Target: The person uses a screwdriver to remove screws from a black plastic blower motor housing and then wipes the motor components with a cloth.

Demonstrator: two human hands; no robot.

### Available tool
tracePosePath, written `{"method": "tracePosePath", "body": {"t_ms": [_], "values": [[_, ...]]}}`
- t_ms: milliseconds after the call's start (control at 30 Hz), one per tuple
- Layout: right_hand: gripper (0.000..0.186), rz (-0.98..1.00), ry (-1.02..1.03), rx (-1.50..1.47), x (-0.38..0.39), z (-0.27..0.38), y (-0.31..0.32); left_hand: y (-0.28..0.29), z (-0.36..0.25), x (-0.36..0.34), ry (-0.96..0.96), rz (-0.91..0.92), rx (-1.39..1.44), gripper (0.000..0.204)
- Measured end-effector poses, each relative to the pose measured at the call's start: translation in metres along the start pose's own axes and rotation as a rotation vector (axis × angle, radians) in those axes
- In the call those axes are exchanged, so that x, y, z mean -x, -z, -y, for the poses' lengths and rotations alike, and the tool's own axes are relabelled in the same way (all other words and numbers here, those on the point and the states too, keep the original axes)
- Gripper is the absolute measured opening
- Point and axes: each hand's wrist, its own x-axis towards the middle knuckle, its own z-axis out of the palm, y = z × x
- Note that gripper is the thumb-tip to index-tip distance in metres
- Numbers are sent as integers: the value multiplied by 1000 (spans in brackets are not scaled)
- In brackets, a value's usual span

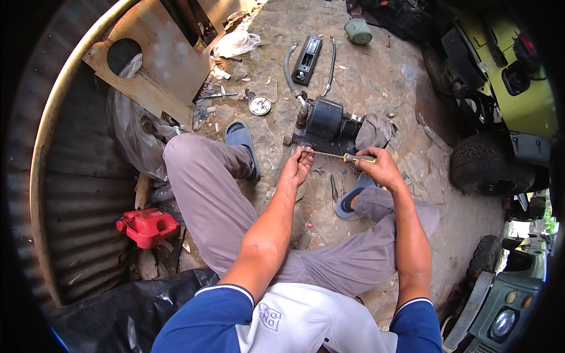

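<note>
My right hand (380,169) is closed around the yellow-and-black handle of a screwdriver (351,158). Its thin shaft points left, toward my left hand (298,167), whose fingertips pinch together at the shaft's tip. Whether a small part sits between those fingers is too fine to make out. Just beyond both hands, a black cylindrical unit (325,117) with hoses rests on a dark base (321,144). A grey rag (375,131) lies against its right end. On the ground below the shaft is a thin tool with a dark handle (333,189).
A round tin (259,106) holds small metal parts. Past the unit lie a black housing (307,60) and a greenish container (358,32). At left are a red jerrycan (149,228) and a holed board (159,56); vehicles with a large tyre (492,166) stand at right.
</note>
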Motion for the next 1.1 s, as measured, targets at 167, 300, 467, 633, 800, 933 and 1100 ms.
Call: {"method": "tracePosePath", "body": {"t_ms": [167, 300, 467, 633, 800, 933, 1100], "values": [[32, 4, -154, -90, -1, 10, 3, -1, 4, -1, -2, 37, 6, 12], [31, 0, 32, 91, 2, 15, 4, -1, 11, -7, 53, -65, -71, 14], [33, 21, 227, 342, 10, 43, -15, 10, 17, -19, 79, -124, 13, 18], [35, 34, 250, 423, 2, 55, -20, -18, 18, -34, 68, -159, 218, 18], [34, 48, 275, 501, -20, 80, -25, -45, 6, -47, 60, -147, 403, 18], [32, 65, 287, 581, -44, 97, -35, -39, 2, -61, 61, -172, 473, 16], [29, 122, 295, 590, -68, 107, -46, -29, 5, -77, 70, -227, 566, 15]]}}
